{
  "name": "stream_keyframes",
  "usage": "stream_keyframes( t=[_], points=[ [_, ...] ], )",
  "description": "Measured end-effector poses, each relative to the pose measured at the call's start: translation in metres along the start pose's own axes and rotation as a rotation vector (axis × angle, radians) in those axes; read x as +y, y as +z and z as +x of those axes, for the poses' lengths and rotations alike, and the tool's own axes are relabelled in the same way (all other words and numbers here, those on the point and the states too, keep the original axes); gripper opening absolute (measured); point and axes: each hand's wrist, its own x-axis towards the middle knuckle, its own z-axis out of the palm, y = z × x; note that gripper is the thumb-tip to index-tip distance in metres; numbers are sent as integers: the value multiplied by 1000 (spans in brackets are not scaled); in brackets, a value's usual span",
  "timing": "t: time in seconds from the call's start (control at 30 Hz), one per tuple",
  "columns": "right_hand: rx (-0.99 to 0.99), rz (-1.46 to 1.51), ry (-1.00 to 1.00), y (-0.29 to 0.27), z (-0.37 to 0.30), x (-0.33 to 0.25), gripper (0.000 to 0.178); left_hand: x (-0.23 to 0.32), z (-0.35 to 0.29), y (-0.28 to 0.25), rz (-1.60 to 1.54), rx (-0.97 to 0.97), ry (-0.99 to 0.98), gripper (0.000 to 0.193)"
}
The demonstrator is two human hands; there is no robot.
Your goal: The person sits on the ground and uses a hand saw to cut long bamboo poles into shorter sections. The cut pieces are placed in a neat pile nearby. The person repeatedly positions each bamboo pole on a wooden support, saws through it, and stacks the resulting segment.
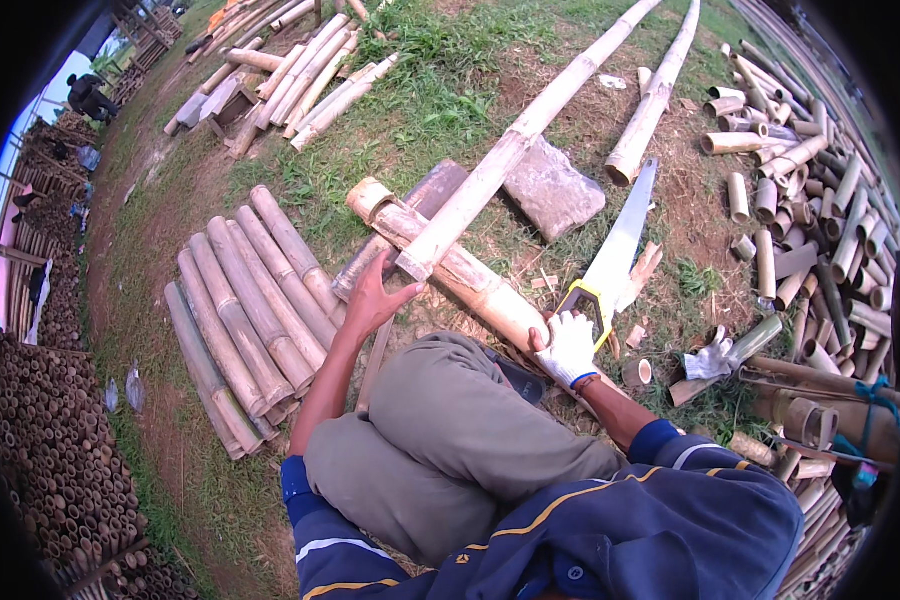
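From the nearer, open left hand point(375, 300), a long, pale bamboo pole point(536, 128) slants forward-right; right of the pole, the right hand point(569, 348) grips a yellow-handled saw point(620, 237).

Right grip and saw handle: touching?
Touching. The head view shows the white-gloved right grip closed on the saw handle, with no gap between them.

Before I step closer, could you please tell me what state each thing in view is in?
Thick bamboo: lying, notched near its far end
Long pole: lying across the thick bamboo
Left hand: bare, open, beside the long pole's near end
Saw: held by its handle
Right hand: gloved, closed on the saw
Left pieces: laid side by side
Right heap: jumbled
Loose glove: unworn
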Motion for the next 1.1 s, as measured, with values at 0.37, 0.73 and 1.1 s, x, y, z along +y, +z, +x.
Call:
stream_keyframes(
  t=[0.37, 0.73, 1.1],
  points=[
    [40, 16, -10, 0, -4, 2, 57, -13, 18, 60, -264, 177, -18, 85],
    [-83, 24, 39, -10, -4, 1, 64, -19, 17, 63, -278, 199, -4, 82],
    [-94, 33, 45, -17, -2, -8, 60, -46, -25, 45, -306, 181, 18, 79]
  ],
)
